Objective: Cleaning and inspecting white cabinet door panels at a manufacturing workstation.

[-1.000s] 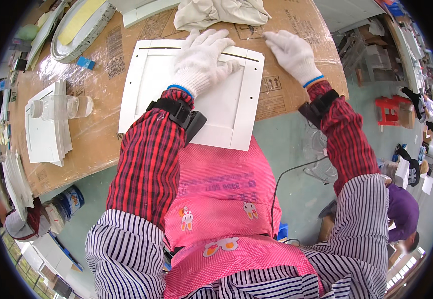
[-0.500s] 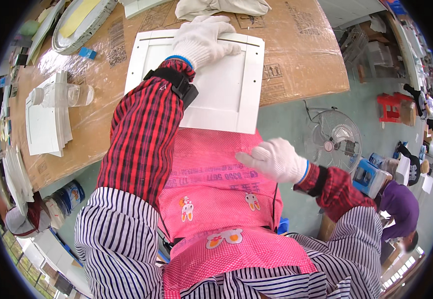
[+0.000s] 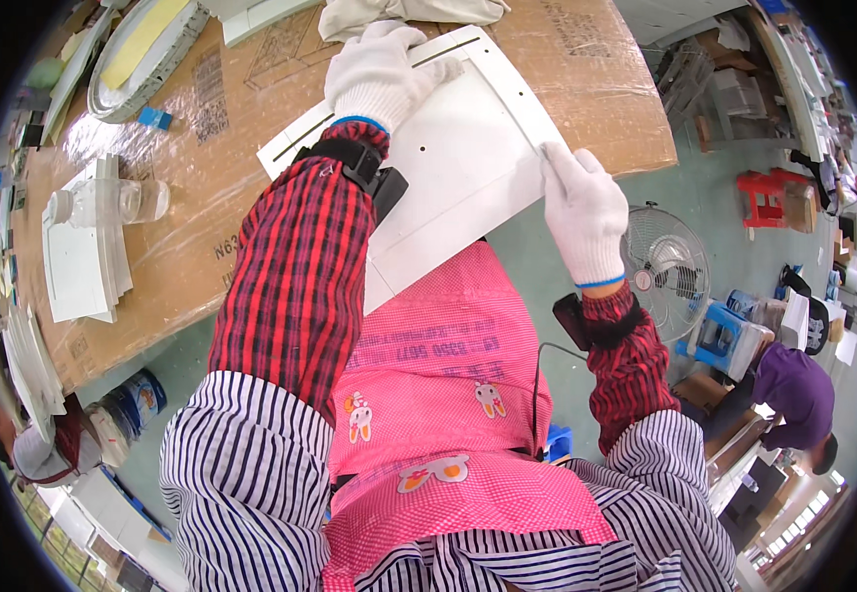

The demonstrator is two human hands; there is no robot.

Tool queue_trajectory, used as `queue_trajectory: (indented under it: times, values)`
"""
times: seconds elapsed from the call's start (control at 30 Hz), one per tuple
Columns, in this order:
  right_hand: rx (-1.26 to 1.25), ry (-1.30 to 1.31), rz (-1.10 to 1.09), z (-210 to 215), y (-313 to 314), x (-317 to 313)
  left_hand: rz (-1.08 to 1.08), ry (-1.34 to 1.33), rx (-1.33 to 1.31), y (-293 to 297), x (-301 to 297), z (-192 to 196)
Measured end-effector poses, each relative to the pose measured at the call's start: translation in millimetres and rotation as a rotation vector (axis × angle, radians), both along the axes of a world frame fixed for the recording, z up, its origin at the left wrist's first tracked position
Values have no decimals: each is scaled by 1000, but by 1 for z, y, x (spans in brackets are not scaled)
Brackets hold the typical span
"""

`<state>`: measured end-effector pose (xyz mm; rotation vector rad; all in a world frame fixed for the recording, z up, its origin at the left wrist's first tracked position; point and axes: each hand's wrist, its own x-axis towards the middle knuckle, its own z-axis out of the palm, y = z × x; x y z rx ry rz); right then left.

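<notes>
The flat white rectangular plastic panel (image 3: 458, 168) lies tilted on the cardboard-covered workbench (image 3: 221, 207), its near corner overhanging the edge. The white-gloved left hand (image 3: 381, 69) rests flat on its far end — fingers spread, gripping nothing. The white-gloved right hand (image 3: 586, 212) pinches the panel's right edge.

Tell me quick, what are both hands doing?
Left hand: open, resting flat on the white panel.
Right hand: closed on the panel's right edge.
</notes>
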<state>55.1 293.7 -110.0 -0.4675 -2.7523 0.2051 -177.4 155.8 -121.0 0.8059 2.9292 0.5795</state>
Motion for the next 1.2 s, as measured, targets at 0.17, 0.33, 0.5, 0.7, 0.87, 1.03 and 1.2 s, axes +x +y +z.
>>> queue_trajectory:
  times: [0.17, 0.33, 0.5, 0.7, 0.87, 1.03, 1.2]
  values:
    - [-39, 5, 232, -2, -66, 7, -13, -16, 14, -1, -4, -7]
    - [335, 146, 209, -20, -36, 18, -33, 10, 58, 0, -3, -12]
    - [216, 3, 221, -32, -28, 30, -40, 14, 48, 0, -3, -11]
    - [61, 27, 33, -9, -3, 11, -35, 30, 97, 2, -3, -9]
    - [-27, -21, 308, -14, -70, 16, -26, 8, 85, -5, -3, -11]
    - [-10, 67, 115, -7, -25, 21, -47, 35, 82, -1, 0, -7]
    - [-24, -30, 216, 1, -30, 30, -15, 20, 37, -3, -5, -14]
